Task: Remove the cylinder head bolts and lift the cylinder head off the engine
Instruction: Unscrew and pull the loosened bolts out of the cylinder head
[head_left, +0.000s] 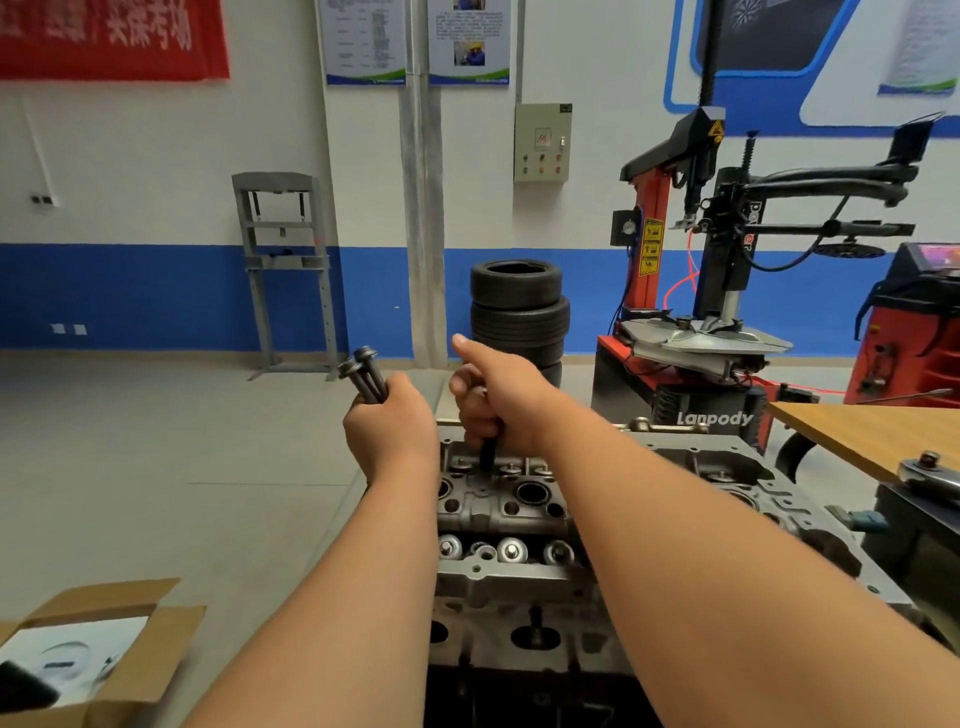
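Note:
The grey cylinder head sits on the engine below me, with valve springs and round bores showing on top. My left hand grips two long dark head bolts, heads up, to the left of the head's far end. My right hand holds another dark bolt upright, its lower end in or just above a hole at the far end of the head. That hand's forefinger sticks out straight. My forearms hide part of the head's right side.
A ratchet wrench lies at the right by a wooden table. An open cardboard box sits on the floor at lower left. Stacked tyres, a tyre changer and a grey shop press stand behind.

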